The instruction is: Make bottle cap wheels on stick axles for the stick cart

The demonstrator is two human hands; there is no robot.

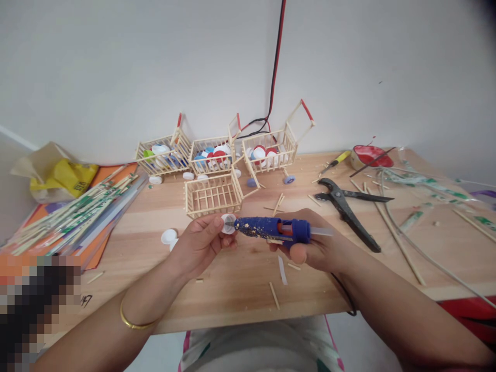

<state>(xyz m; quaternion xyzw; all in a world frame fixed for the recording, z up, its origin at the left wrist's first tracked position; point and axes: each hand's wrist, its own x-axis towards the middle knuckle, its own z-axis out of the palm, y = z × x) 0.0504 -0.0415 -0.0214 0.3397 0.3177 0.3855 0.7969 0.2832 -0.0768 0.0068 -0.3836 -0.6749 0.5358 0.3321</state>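
Observation:
My left hand (205, 240) pinches a white bottle cap (228, 224), its hollow side turned toward the glue gun. In my right hand (310, 248) is a blue hot glue gun (259, 227), spotted with dried bits, a clear glue stick (322, 232) sticking out of its back. The gun's nozzle reaches into the cap. Just behind my hands stands a small cart basket (212, 195) of thin wooden sticks, with nothing in it. Two loose white caps (169, 236) lie left of my left hand, one partly hidden by it.
Several stick carts (271, 150) filled with coloured caps line the wall. Black pliers (343, 204), a yellow utility knife (337, 161) and a red-lined bowl (372, 156) sit at the right. Wrapped chopsticks (85, 212) pile up at the left. A grey cord (418, 250) crosses the right side.

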